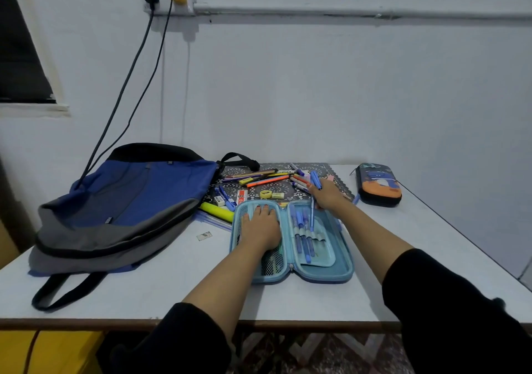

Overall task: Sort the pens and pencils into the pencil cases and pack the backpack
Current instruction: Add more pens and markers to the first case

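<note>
Item 1: my left hand (260, 225) lies flat on the mesh pocket in the left half of the light blue hard-shell pencil case (325, 275). Its fingers are straight and close together, palm down, holding nothing

Item 2: the case lies open like a book on the white table (172, 287), directly in front of me. Its right half carries a row of blue pens in elastic loops (303, 235)

Item 3: my right hand (328, 193) is at the case's 1 o'clock corner, fingers curled round a small bunch of blue plastic pens (315, 179). One end juts upward and one slim pen points down over the right half. I cannot tell the exact number held

Item 4: at 12 o'clock from the case, loose pencils, markers and erasers are heaped on a black-and-white patterned mat (253, 172), among them an orange pencil (267, 180)

Item 5: a fat yellow highlighter (217, 212) lies at 10 o'clock, just beside the case

Item 6: the blue and grey fabric backpack (121, 201) lies flat at 9 o'clock

Item 7: a dark zipped pencil case with orange and blue print (378, 185) sits closed at 2 o'clock, well apart from my hands
</note>
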